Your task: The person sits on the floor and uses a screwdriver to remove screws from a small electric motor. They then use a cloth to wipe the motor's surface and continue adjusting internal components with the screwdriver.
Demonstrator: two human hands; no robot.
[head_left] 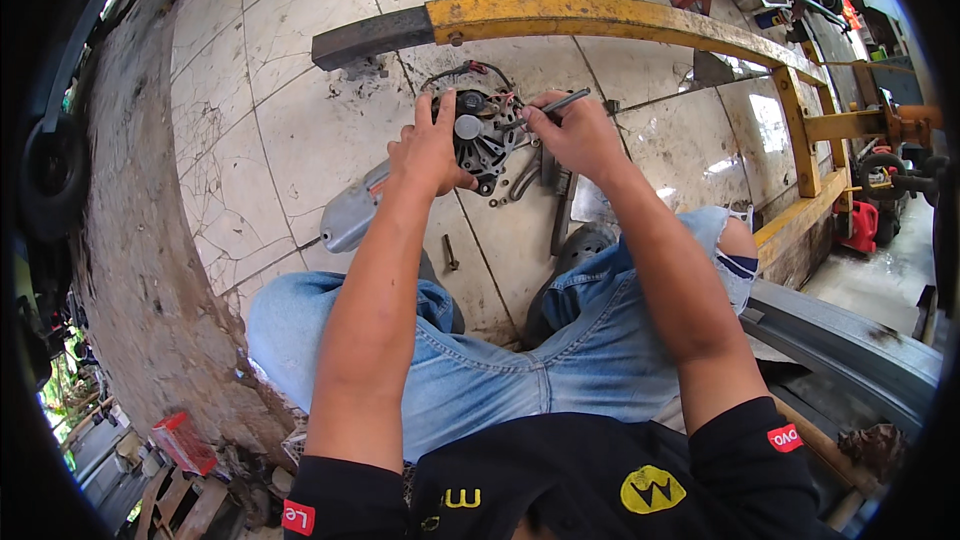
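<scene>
On the tiled floor between my feet lies an alternator [470, 135], round, with a slotted metal housing, a pale hub and a black plastic piece at its far side. My left hand [425, 150] grips its left side, the thumb at the near edge and the fingers over the far part. Pinched in my right hand [580, 135] is a slim dark metal rod-shaped tool [572, 100], its lower end pointing at the alternator's upper right. My fingers partly hide where it meets the part. A dark cable [455, 72] with red bits loops beyond the alternator.
Small loose parts [522, 180] and a dark bar [560, 215] lie right of the alternator. Nearer me is a bolt [451, 253]; a grey metal cylinder [350, 220] rests left. A yellow steel frame [600, 15] spans the far side and right. Rough concrete [130, 220] borders the tiles.
</scene>
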